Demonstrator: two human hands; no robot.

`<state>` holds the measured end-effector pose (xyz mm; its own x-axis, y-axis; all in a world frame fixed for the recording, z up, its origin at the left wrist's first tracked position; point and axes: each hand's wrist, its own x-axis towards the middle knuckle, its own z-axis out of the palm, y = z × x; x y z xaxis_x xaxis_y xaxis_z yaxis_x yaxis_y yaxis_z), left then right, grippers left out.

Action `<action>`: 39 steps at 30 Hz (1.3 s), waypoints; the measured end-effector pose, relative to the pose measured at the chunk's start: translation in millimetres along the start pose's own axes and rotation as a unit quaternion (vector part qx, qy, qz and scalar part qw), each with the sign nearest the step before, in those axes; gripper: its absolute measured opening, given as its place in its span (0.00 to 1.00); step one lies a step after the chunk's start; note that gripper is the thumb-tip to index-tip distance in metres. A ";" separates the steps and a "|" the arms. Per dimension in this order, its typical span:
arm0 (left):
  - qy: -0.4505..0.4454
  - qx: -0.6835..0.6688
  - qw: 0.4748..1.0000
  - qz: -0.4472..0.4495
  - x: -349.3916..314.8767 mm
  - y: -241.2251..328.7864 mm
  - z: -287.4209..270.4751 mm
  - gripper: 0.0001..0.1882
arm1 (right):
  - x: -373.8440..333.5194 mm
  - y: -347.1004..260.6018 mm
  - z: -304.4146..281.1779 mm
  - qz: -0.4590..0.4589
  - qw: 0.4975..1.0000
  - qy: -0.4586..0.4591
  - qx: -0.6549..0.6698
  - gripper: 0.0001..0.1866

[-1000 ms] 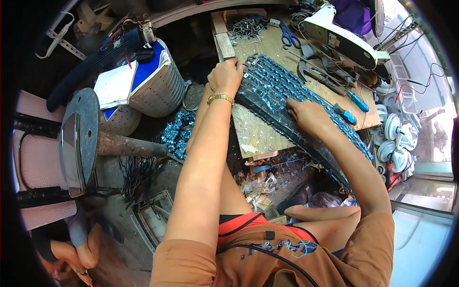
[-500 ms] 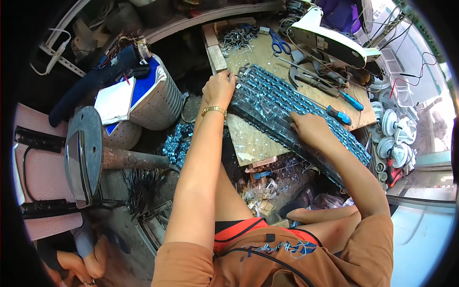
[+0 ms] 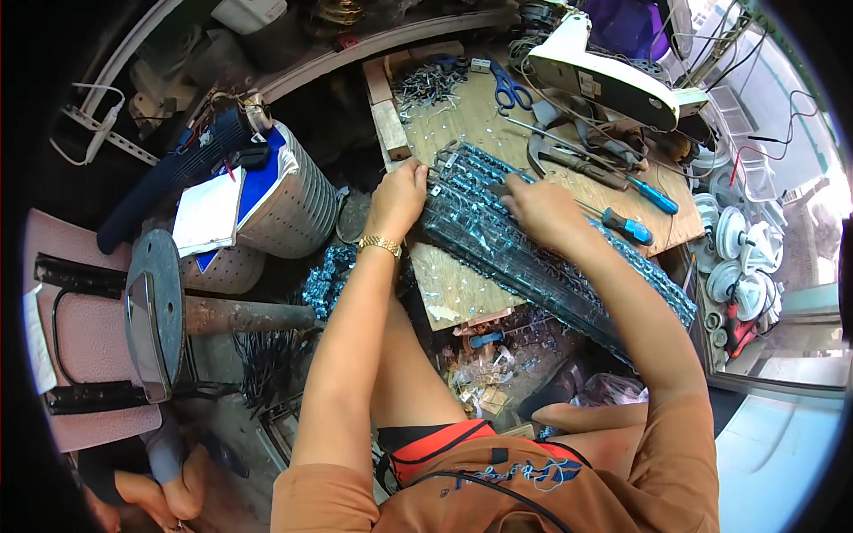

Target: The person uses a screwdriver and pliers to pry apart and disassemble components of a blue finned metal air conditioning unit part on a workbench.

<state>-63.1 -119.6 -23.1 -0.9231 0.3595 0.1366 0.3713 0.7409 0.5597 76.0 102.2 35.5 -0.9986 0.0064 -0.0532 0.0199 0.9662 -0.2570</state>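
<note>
A long dark panel (image 3: 515,258) with rows of shiny, crinkled blue strips lies slantwise across the worktable, its near right end reaching past the table edge. My left hand (image 3: 400,191), with a gold watch on the wrist, is closed on the panel's left end. Over the panel's upper middle is my right hand (image 3: 544,211), fingers curled together. A small dark tip shows by its fingers, but I cannot tell what it belongs to. Beyond the panel lie a blue-handled screwdriver (image 3: 627,226), another screwdriver (image 3: 652,193) and a hammer (image 3: 577,165).
Blue scissors (image 3: 511,89) and a pile of small metal pieces (image 3: 429,87) lie on the wooden worktable (image 3: 453,289). A white curved housing (image 3: 613,75) stands behind. To the left are a perforated drum (image 3: 289,191) and a round metal stand (image 3: 160,258) holding a phone. White spools (image 3: 733,240) sit at right.
My right hand has moved up and left along the panel, toward its left end. My left hand has shifted slightly down and left, still gripping. The whole view has shifted a little.
</note>
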 end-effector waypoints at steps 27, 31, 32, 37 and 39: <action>0.011 -0.059 0.997 -0.057 -2.7 8.5 -9.5 0.19 | 16.3 -91.8 51.8 -0.081 0.986 0.116 -0.084 0.05; 0.034 -0.034 0.998 -0.043 -6.4 15.5 -9.1 0.19 | 10.6 -79.6 52.4 -0.075 0.986 0.127 -0.078 0.06; 0.041 -0.015 0.998 -0.045 -6.7 14.8 -9.4 0.19 | 9.3 -80.0 52.5 -0.086 0.984 0.136 -0.080 0.04; 0.061 0.011 0.997 -0.038 -7.1 16.4 -11.0 0.18 | 3.8 -79.9 49.5 -0.105 0.982 0.133 -0.084 0.03; 0.058 0.005 0.998 -0.035 -7.7 20.0 -9.7 0.18 | 0.9 -75.1 49.0 -0.114 0.981 0.138 -0.078 0.03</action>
<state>-49.5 -113.0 -5.0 -0.9517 0.2403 0.1912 0.3068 0.7669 0.5636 76.1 17.0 7.4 -0.9517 -0.1664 0.2582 -0.1927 0.9780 -0.0798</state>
